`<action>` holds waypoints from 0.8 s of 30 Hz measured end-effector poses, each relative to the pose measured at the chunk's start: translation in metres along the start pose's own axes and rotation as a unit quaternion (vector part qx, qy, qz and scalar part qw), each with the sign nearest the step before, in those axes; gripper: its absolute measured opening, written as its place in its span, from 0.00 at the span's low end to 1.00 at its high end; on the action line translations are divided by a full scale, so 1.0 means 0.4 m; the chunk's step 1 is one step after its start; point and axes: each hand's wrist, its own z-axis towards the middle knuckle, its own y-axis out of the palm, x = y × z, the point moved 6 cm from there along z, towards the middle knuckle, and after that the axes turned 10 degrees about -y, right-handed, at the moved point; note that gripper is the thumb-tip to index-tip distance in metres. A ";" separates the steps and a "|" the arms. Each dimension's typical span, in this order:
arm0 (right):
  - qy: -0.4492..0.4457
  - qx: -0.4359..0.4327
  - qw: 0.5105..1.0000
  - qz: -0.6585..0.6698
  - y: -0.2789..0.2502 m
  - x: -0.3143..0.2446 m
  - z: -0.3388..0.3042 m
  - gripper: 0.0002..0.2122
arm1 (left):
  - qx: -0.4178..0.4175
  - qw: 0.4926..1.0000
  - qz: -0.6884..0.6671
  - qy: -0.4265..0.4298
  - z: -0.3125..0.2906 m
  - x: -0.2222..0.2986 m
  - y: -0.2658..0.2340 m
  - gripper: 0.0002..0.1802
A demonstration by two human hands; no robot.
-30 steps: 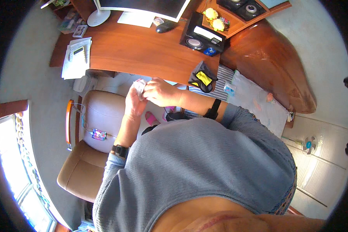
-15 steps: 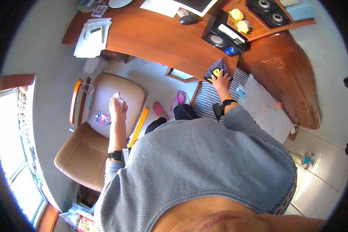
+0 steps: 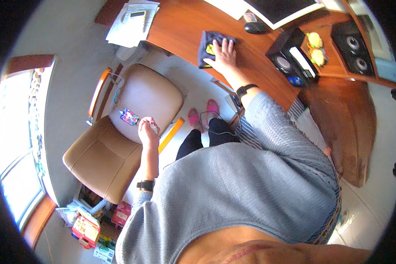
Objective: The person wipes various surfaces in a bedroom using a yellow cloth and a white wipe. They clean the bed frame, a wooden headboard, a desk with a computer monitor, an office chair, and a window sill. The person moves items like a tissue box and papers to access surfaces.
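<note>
My right hand lies palm down with spread fingers on a dark grey cloth, which has yellow patches showing between the fingers. The cloth rests on the brown wooden desk, close to its front edge. Over the seat of the tan chair, my left hand is closed around a small white object; most of it is hidden by the fingers, so its kind cannot be made out. A colourful card-like item on a cord lies on the chair, just beyond that hand.
Papers with a small pale device on top lie at the desk's left end. Farther right are a black mouse, a monitor, and a black speaker. Yellow figures sit on a shelf. A chair armrest stands beside my left forearm.
My right hand has slid the cloth left along the desk, away from its right corner. My left hand still holds the white object. The whole view has shifted and turned.
</note>
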 end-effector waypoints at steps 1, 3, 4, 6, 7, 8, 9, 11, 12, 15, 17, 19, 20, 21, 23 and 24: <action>-0.013 -0.020 1.000 0.009 0.006 -0.034 0.072 0.46 | 0.009 1.000 0.012 0.008 -0.010 -0.009 -0.010 0.09; -0.043 -0.031 0.998 0.014 0.013 -0.104 0.193 0.49 | 0.043 0.998 0.028 0.025 -0.026 -0.021 -0.036 0.08; -0.054 -0.034 0.998 0.014 0.016 -0.132 0.256 0.50 | 0.056 0.997 0.030 0.037 -0.029 -0.028 -0.044 0.08; -0.073 -0.057 0.996 0.005 0.032 -0.180 0.362 0.53 | 0.078 0.993 0.055 0.065 -0.038 -0.039 -0.063 0.09; -0.085 -0.070 0.994 0.014 0.039 -0.193 0.407 0.53 | 0.081 0.994 0.050 0.047 -0.041 -0.055 -0.074 0.09; -0.093 -0.091 0.991 0.014 0.047 -0.199 0.442 0.54 | 0.122 0.991 0.051 0.010 -0.046 -0.078 -0.093 0.09; -0.097 -0.104 0.990 0.019 0.046 -0.188 0.477 0.54 | 0.118 0.992 0.051 0.016 -0.044 -0.089 -0.094 0.10; -0.099 -0.055 0.994 -0.001 0.018 -0.150 0.527 0.51 | 0.153 0.986 0.068 0.013 -0.041 -0.106 -0.105 0.10; -0.092 -0.037 0.995 -0.003 0.006 -0.128 0.539 0.50 | 0.162 0.983 0.078 0.019 -0.035 -0.108 -0.102 0.11; -0.021 0.034 0.999 0.014 -0.010 -0.075 0.501 0.45 | 0.149 0.985 0.076 0.030 0.005 -0.071 -0.072 0.18; -0.033 0.084 0.995 0.032 0.000 -0.091 0.432 0.44 | 0.173 0.981 0.083 0.027 0.062 -0.030 -0.027 0.22; -0.043 0.102 0.993 0.028 0.021 -0.120 0.361 0.44 | 0.140 0.985 0.103 -0.017 0.137 0.028 0.024 0.28; -0.040 0.074 0.996 0.024 0.039 -0.132 0.335 0.43 | 0.142 0.982 0.124 0.007 0.185 0.073 0.055 0.30; -0.048 0.061 0.997 0.007 0.045 -0.140 0.319 0.43 | 0.149 0.980 0.123 0.053 0.237 0.121 0.088 0.31; -0.066 0.103 0.992 0.011 0.034 -0.154 0.301 0.43 | 0.095 0.987 0.100 0.082 0.357 0.210 0.153 0.35; -0.072 0.134 0.988 0.005 0.021 -0.157 0.301 0.42 | 0.094 0.983 0.119 0.103 0.425 0.262 0.182 0.35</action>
